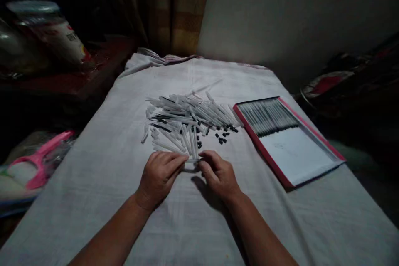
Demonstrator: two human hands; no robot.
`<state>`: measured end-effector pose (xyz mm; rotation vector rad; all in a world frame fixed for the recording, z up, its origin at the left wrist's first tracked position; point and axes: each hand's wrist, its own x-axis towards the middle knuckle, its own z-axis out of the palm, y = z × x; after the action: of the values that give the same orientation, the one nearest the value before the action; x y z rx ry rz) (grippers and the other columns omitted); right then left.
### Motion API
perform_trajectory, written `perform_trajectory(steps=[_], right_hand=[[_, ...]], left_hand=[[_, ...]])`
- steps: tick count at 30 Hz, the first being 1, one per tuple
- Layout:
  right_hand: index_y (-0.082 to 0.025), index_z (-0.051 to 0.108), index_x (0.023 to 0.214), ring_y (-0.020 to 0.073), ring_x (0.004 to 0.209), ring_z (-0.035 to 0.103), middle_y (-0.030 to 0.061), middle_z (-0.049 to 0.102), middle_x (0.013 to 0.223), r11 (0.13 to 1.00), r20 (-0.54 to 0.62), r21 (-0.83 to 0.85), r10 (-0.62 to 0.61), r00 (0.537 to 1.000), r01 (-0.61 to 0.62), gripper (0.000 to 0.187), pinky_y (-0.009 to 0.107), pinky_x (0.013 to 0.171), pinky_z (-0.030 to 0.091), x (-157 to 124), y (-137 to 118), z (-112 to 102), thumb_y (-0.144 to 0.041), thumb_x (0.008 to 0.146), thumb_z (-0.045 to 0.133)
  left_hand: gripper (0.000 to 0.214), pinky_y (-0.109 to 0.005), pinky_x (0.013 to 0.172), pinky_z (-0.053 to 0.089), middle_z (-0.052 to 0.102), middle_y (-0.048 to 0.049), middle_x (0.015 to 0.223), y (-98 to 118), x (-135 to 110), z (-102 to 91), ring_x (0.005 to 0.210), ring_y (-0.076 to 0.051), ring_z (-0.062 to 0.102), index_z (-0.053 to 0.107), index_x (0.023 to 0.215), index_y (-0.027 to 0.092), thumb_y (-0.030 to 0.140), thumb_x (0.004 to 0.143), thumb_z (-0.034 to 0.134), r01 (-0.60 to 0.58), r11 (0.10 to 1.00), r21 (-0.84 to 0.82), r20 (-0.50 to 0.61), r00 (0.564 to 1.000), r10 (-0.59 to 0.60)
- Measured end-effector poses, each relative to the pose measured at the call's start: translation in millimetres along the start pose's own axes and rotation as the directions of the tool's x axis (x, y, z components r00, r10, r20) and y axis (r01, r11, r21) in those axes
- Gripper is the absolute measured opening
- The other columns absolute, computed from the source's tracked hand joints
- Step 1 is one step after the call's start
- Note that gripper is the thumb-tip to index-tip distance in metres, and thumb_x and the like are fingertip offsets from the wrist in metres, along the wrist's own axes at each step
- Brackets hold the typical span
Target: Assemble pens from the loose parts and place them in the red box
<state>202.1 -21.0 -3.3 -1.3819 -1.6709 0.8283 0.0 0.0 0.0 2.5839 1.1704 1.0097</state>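
Between my hands lies a clear pen barrel (192, 161), held level just above the cloth. My left hand (162, 174) grips its left end between thumb and fingers. At the right end, my right hand (219, 173) pinches the barrel's tip; a small dark piece seems to be there, mostly hidden by the fingers. Just beyond is a heap of pen parts (187, 112), clear barrels with white caps and dark refills. Several small black end plugs (222, 139) are scattered at the heap's right side.
A red-edged shallow box (271, 166) sits to the right, a row of pens (268, 116) filling its far half. White cloth (109, 166) covers the table. Off the left side are a pink-handled item (40, 166) and a lidded jar (56, 33) on a dark red surface.
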Motion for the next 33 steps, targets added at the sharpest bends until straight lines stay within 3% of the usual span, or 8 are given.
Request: perform_trajectory(steps=[6,12,17,22,26,31,33], right_hand=[[-0.019,0.062,0.085,0.0136,0.066,0.065,0.0020,0.069,0.073,0.996,-0.024,-0.045,-0.083,0.996,0.082,0.014,0.022,0.063,0.048,2.8,-2.3,-1.6,-0.024,0.090,0.050],[-0.018,0.061,0.106,0.0141,0.067,0.066,0.0025,0.071,0.079,0.998,0.008,0.002,-0.065,0.998,0.065,0.020,0.022,0.063,0.050,0.0,1.2,-0.3,-0.025,0.089,0.054],[-0.019,0.064,0.085,0.0137,0.064,0.065,0.0025,0.069,0.072,0.986,-0.013,-0.098,-0.138,0.990,0.136,0.018,0.021,0.061,0.048,0.8,1.8,-0.5,-0.025,0.092,0.049],[-0.019,0.062,0.103,0.0136,0.065,0.066,0.0025,0.071,0.079,0.987,-0.015,-0.096,-0.127,0.992,0.125,0.017,0.021,0.062,0.049,-0.9,2.2,-1.9,-0.024,0.089,0.053],[-0.020,0.063,0.087,0.0139,0.065,0.065,0.0026,0.069,0.073,0.969,-0.017,-0.172,-0.181,0.983,0.175,0.016,0.021,0.061,0.047,-3.0,2.7,-2.1,-0.024,0.092,0.048],[-0.018,0.061,0.100,0.0135,0.067,0.066,0.0029,0.071,0.079,0.975,-0.020,-0.156,-0.161,0.987,0.156,0.014,0.021,0.063,0.047,-8.1,5.1,-2.3,-0.023,0.091,0.052],[-0.018,0.062,0.096,0.0138,0.068,0.066,0.0035,0.070,0.079,0.971,-0.020,-0.167,-0.179,0.984,0.174,0.014,0.021,0.064,0.047,-10.3,6.1,-2.8,-0.022,0.092,0.049]], left_hand=[[0.021,-0.032,0.075,0.041,0.073,-0.0050,0.093,-1.0,-0.5,1.5,0.085,-0.018,0.063,0.067,0.111,0.020,0.023,0.095,0.055,0.004,1.000,0.004,-0.005,1.000,-0.004],[0.021,-0.033,0.076,0.041,0.072,-0.0046,0.094,-1.8,-0.8,2.1,0.085,-0.019,0.062,0.065,0.112,0.020,0.022,0.094,0.055,0.002,1.000,0.003,-0.009,1.000,-0.002],[0.021,-0.033,0.077,0.041,0.072,-0.0041,0.095,-3.1,-1.7,2.3,0.085,-0.019,0.061,0.063,0.114,0.020,0.022,0.094,0.056,-0.007,1.000,-0.007,-0.001,1.000,0.007],[0.020,-0.033,0.077,0.041,0.072,-0.0044,0.095,-3.0,-1.9,2.2,0.086,-0.019,0.062,0.064,0.113,0.020,0.022,0.094,0.056,0.008,1.000,-0.009,0.002,1.000,-0.008],[0.021,-0.033,0.076,0.041,0.072,-0.0041,0.095,-2.5,-1.4,1.9,0.086,-0.019,0.062,0.064,0.113,0.021,0.022,0.094,0.056,-0.001,1.000,-0.015,0.006,1.000,0.001],[0.021,-0.033,0.076,0.041,0.072,-0.0042,0.094,-2.1,-1.4,2.0,0.086,-0.018,0.062,0.065,0.112,0.020,0.023,0.094,0.055,-0.014,1.000,-0.019,0.014,1.000,0.014],[0.021,-0.033,0.076,0.041,0.072,-0.0045,0.095,-2.1,-1.7,2.2,0.085,-0.019,0.062,0.065,0.113,0.020,0.023,0.094,0.055,-0.034,0.999,-0.025,0.026,0.999,0.035]])
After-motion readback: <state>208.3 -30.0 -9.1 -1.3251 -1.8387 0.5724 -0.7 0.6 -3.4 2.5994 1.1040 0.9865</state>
